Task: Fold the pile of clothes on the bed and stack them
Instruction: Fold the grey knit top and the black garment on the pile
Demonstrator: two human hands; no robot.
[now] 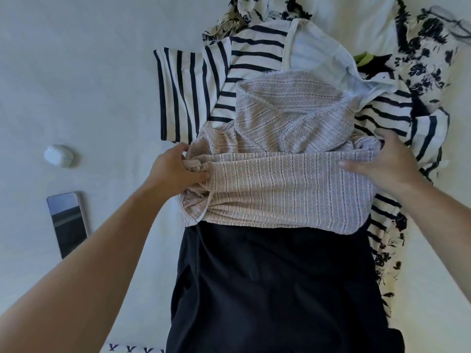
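Observation:
A pale pink knit top (283, 179) lies partly folded on the pile in the middle of the bed. My left hand (175, 169) grips its bunched left edge, thumb underneath. My right hand (384, 164) holds the top's right edge, thumb over the knit and fingers behind it. Under the top lie a navy-and-white striped shirt (183, 98), a plain white garment (318, 54) and a dark navy garment (275, 289) that runs toward me. A white fabric with a black floral print (428, 62) spreads behind and to the right.
A white earbud case (58, 155) and a phone (68, 222) lie on the white bedsheet (76, 72) to the left of the pile. A bit of green cloth (364, 58) shows at the pile's back right.

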